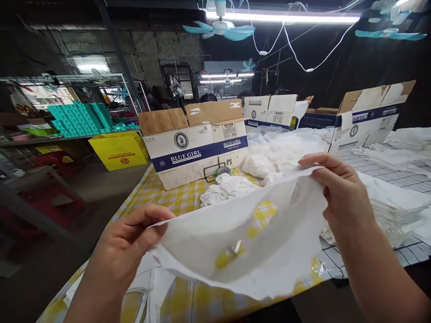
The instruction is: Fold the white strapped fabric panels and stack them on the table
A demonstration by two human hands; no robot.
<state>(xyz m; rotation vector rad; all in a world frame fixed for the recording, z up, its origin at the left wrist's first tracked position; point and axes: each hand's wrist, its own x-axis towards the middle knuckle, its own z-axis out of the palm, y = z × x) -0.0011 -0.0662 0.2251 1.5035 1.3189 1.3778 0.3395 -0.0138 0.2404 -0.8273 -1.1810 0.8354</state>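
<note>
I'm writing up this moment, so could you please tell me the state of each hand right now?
Left hand: closed, pinching the white fabric at its left end.
Right hand: closed, pinching the same fabric at its upper right.

Workshop with strip lights (pixel 283 17), cloth piles (pixel 392 215)

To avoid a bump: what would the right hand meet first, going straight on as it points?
Beyond the white fabric it holds, the right hand would probably meet the white heap; depth is unclear.
</note>
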